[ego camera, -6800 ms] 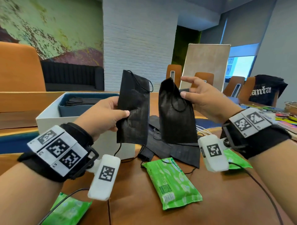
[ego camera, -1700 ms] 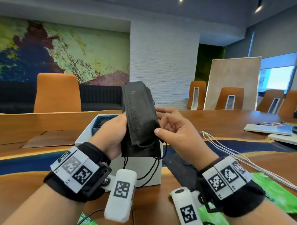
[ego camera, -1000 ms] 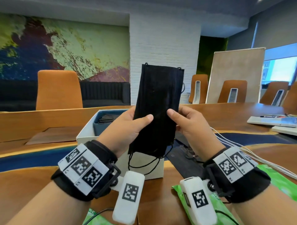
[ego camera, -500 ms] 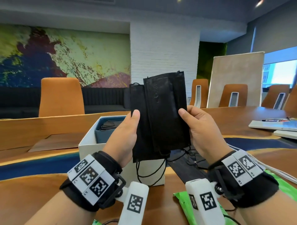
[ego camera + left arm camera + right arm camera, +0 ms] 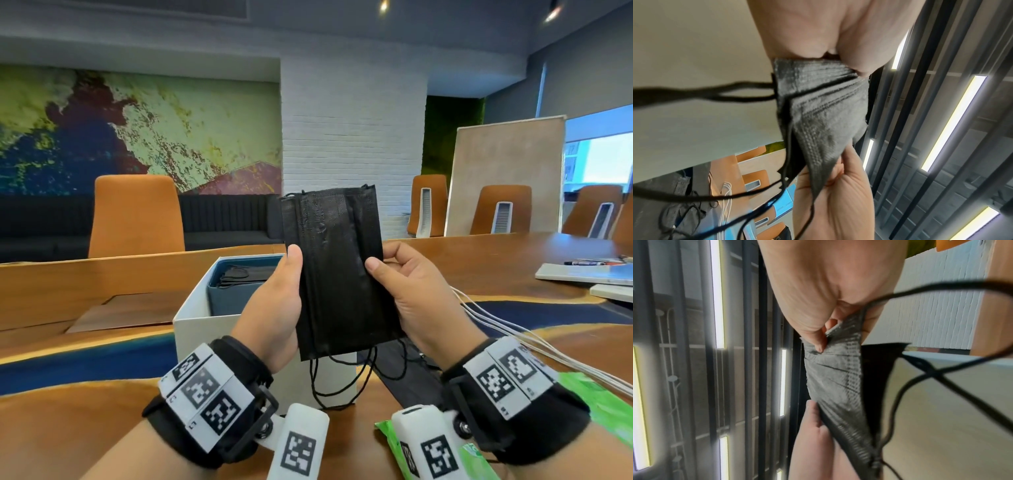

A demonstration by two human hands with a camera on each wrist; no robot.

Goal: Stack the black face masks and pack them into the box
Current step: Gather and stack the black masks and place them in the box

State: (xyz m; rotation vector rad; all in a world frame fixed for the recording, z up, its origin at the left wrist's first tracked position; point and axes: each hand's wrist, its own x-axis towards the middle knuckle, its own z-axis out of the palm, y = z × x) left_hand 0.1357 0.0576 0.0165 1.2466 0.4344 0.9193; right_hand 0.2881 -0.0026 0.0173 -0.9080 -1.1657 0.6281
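A stack of black face masks [image 5: 337, 274] stands upright in the air in front of the white box [image 5: 202, 329]. My left hand [image 5: 284, 298] grips its left edge, thumb on the front. At the right edge my right hand [image 5: 400, 287] pinches it with thumb and fingers. Ear loops dangle below the stack. In the left wrist view the stack [image 5: 822, 104] spans from my left palm [image 5: 828, 29] down to the right hand [image 5: 834, 194]. The right wrist view shows the same stack [image 5: 836, 378] pinched by my right hand [image 5: 818, 305]. More black masks [image 5: 246, 274] lie in the box's blue liner.
Loose black masks [image 5: 407, 380] lie on the wooden table behind my right wrist. Green wipe packets [image 5: 599, 404] sit at the near right, with white cables [image 5: 513, 342] running past them. Papers and pens [image 5: 582, 270] are at the far right. Orange chairs [image 5: 135, 216] line the table.
The masks were fanned apart and offset half a second ago; now they sit squared into one aligned stack. Both hands have shifted lower along its side edges.
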